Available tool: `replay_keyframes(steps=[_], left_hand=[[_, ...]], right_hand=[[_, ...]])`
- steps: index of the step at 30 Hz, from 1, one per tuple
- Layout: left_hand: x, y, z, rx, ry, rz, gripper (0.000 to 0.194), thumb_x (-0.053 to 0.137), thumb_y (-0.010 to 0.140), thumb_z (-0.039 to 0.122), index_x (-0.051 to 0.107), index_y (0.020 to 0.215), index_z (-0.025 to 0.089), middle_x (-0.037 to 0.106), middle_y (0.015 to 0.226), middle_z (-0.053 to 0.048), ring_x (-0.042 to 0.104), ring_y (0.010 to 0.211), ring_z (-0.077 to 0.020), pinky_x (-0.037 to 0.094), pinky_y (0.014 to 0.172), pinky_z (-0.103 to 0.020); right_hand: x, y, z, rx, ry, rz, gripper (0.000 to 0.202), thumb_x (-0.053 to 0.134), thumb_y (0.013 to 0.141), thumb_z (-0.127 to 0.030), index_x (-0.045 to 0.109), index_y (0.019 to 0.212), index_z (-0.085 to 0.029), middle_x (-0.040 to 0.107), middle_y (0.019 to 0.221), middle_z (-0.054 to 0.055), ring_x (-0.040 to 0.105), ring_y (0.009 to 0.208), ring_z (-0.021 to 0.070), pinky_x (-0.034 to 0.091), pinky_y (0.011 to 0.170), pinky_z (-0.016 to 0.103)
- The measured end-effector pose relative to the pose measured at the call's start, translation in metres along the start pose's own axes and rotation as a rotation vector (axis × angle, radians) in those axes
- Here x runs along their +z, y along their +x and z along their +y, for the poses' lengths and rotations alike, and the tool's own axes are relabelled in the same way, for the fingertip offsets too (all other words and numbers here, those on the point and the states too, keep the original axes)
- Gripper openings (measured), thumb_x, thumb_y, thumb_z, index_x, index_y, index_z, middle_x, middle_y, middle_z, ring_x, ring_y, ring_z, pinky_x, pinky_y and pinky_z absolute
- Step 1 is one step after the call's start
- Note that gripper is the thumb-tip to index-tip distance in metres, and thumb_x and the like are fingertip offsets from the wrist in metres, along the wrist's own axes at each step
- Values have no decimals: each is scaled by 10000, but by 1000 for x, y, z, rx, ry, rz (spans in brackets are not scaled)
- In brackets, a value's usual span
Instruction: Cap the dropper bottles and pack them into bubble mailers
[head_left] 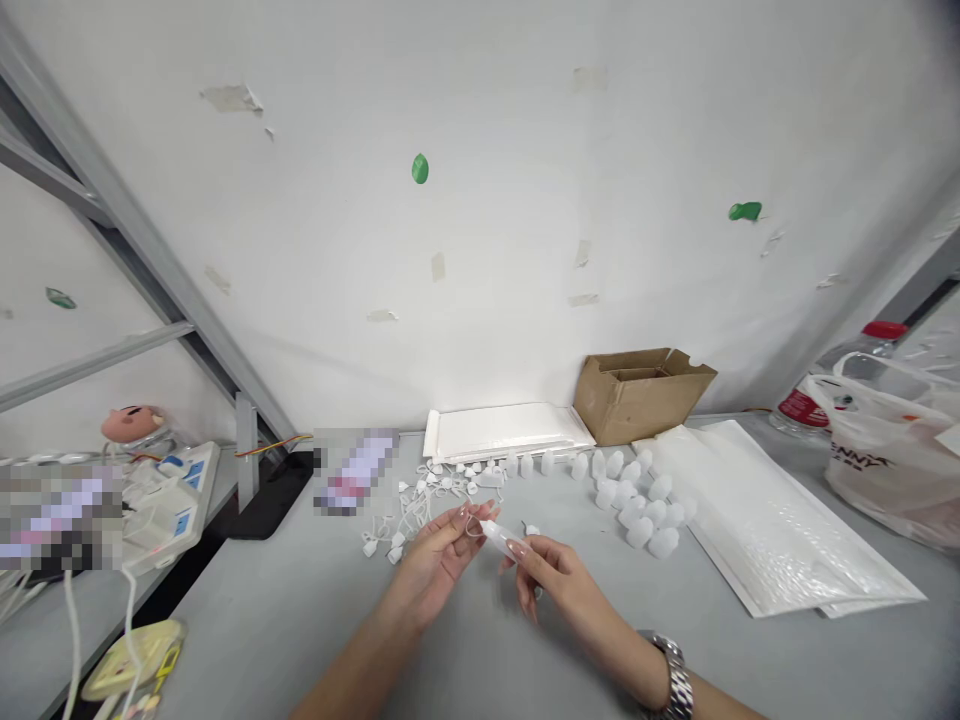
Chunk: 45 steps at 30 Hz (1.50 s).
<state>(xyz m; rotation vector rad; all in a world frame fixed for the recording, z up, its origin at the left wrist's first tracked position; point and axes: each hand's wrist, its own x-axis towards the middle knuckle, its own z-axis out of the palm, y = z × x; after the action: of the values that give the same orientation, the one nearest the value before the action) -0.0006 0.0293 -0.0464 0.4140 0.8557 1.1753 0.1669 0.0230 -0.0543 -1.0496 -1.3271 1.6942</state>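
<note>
Above the grey table, my right hand [559, 585] pinches a small translucent white tube-like piece [502, 539] between thumb and fingers. Close to its upper left end, the fingers of my left hand [439, 560] are closed on a thin white cord loop [472, 526]. Whether the cord is joined to the piece is too small to make out. Beyond my left hand lies a loose cluster of white cords with small plugs [420, 497]. To the right, several frosted white rounded caps [637, 508] stand in groups. Another small white piece [532, 530] lies partly behind my right hand.
A cardboard box [637, 405] and flat white packets [502, 432] sit against the wall. White padded envelopes [795, 530], a plastic bag [892, 460] and a red-capped bottle [881, 335] are at right. At left are a blurred phone-like object [358, 470] and a power strip [176, 510].
</note>
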Motion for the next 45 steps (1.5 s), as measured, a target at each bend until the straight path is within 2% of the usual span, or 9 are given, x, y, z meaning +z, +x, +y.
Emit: replay_keyframes(steps=[7,18,23,30,35,41,45], left_hand=[[-1,1,0,-32,-35,41,94,587,807,142,678,801,119,729,958,-104,655,951,-177,472,899,-278],[4,-2,1,-61,-69,81,162,529,840,112,676,774,129,736,935,-88,681,846,-139,511,805,-248],[3,-2,1,-47,-55,68,163,534,834,107,682,769,124,735,938,-94,674,876,-142,503,830,-251],[4,-2,-2,71,64,58,65,684,718,177,710,737,121,744,894,-98,636,989,-200,432,932,-286],[7,-2,-7,129,122,57,187,761,622,283,722,718,127,748,870,-95,612,1028,-241,398,964,-327],[6,-2,-18,190,151,89,247,767,603,354,717,707,136,751,839,-93,628,972,-237,387,964,-359],[9,-3,-22,217,134,112,259,776,586,369,713,703,146,751,853,-92,616,1004,-246,377,974,-366]], right_hand=[[0,1,4,-15,-11,-11,484,544,709,-652,573,671,-170,497,428,-46,434,381,103,351,461,248],[0,0,3,6,-35,-6,496,531,714,-657,569,676,-164,493,426,-44,434,379,103,354,466,247],[0,1,5,-8,-35,-13,490,517,731,-653,568,696,-167,495,436,-44,438,386,107,357,467,247],[3,-2,7,-21,-147,59,505,477,754,-661,573,716,-166,477,449,-41,446,419,117,367,480,253],[5,-3,10,-27,-210,70,495,455,771,-654,553,723,-171,471,452,-43,445,426,121,365,478,253],[6,-5,12,-47,-246,77,470,433,800,-630,532,724,-177,475,457,-43,444,431,120,366,478,251],[5,-3,11,-46,-201,59,472,450,792,-630,540,729,-170,477,449,-46,433,420,109,349,469,240]])
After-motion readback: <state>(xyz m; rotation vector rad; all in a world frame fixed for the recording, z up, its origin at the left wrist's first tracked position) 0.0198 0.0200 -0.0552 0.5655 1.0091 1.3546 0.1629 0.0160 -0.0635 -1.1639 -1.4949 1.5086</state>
